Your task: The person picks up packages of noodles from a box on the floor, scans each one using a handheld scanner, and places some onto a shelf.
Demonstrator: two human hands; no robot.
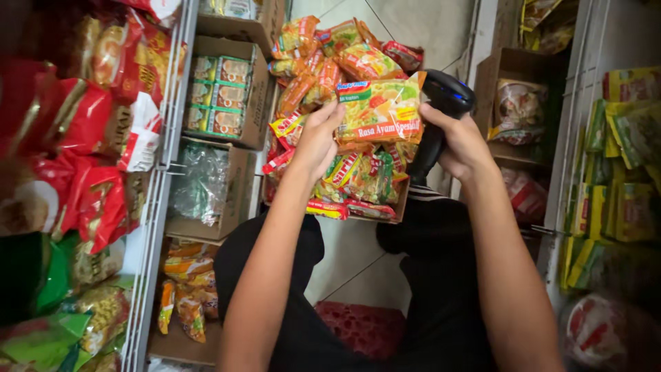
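Scanning a noodle packet over an open carton, centre of frame.
Left hand (315, 141) grips the left edge of a green-and-yellow noodle packet (379, 110); right hand (460, 141) pinches its right edge while wrapped round a black handheld scanner (441, 114). Packet is held up above the packed cardboard carton (330, 124). Step judged: presenting the packet for a scan; the scanner head needs turning toward the packet's code.

Scanner (441, 117) lower grip hidden behind right hand (461, 141). Noodle packet (379, 110) left edge covered by left hand (313, 141). Shelf packets (76, 138) at left blurred, cut by frame edge. Carton (358, 215) mostly buried under packets.
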